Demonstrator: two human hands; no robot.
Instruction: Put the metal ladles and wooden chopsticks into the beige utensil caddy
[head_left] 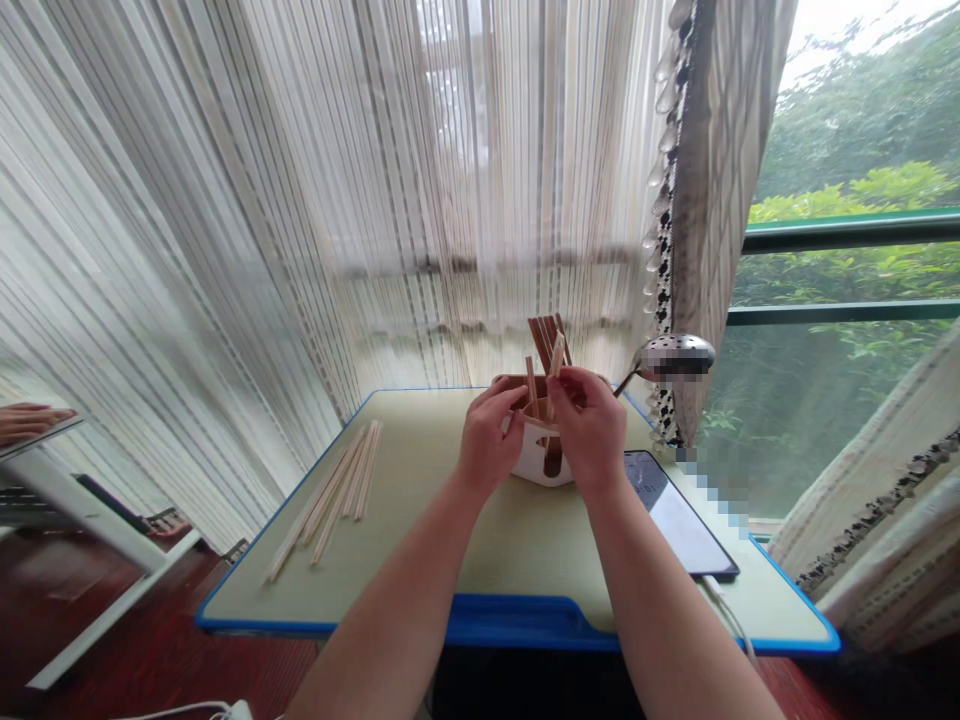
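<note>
A white utensil holder with brown compartments stands near the back of the table. My left hand is at its left side, fingers over the rim and thumb at the front, gripping it. Above the holder, my right hand pinches light wooden chopsticks, held upright; their lower ends are partly hidden. Dark brown chopsticks stand in the rear of the holder, and a reddish-brown pair rises between my hands. A metal skimmer leans out to the right. Several light chopsticks lie on the table at left.
The pale table has a blue edge. A tablet or phone with a white cable lies at right. Striped curtains hang behind, beside a window with green rails. Another person's hand rests at far left.
</note>
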